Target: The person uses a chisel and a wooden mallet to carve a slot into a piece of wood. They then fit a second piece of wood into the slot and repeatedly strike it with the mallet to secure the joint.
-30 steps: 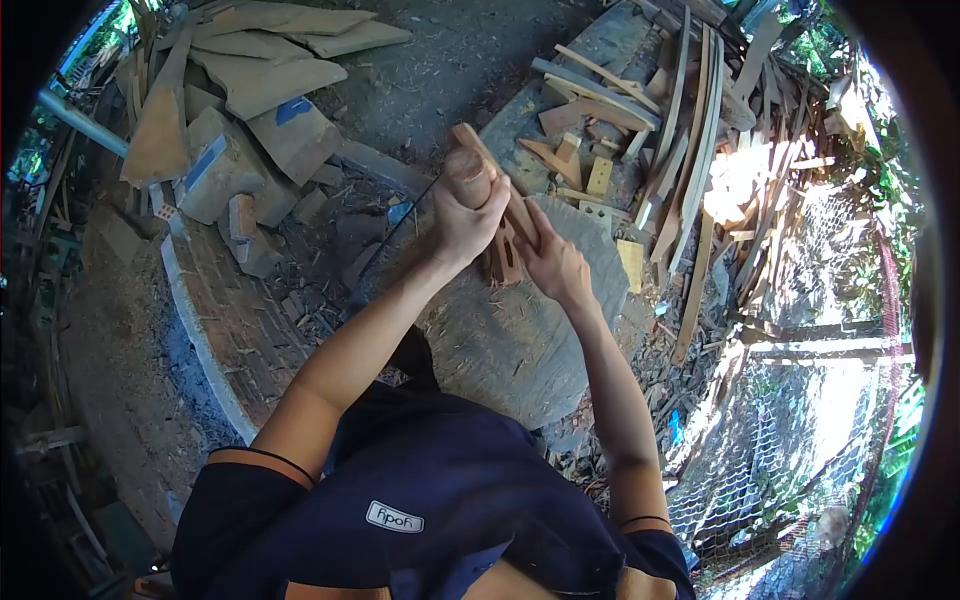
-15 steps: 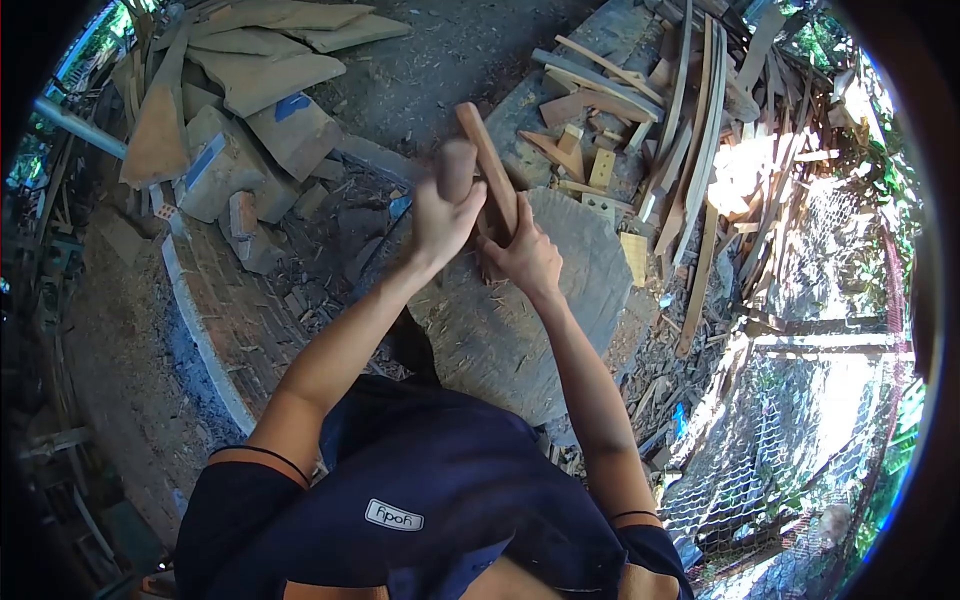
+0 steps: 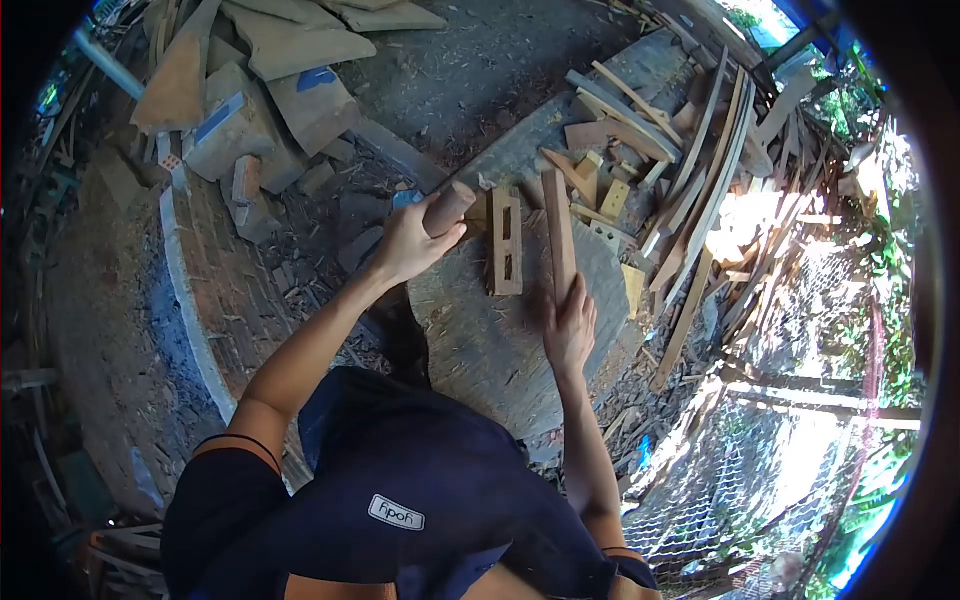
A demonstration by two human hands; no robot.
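My left hand is wrapped round a short, thick, round piece of wood, its blunt end pointing up and away. In my right hand is the near end of a long, squared wooden bar, which points away from me over the chopping stump. Between the two hands, on the far part of the stump, lies a wooden block with slots cut through it. Neither hand touches this block.
Offcuts and long curved strips lie beyond the stump to the right. Large wooden slabs and blocks are heaped at the far left. A low brick edge runs along the left. Wire netting hangs at the right.
My hands have moved apart; the bar has gone right with my right hand, and my left hand has drawn left with the round wood. The slotted block now shows between them.
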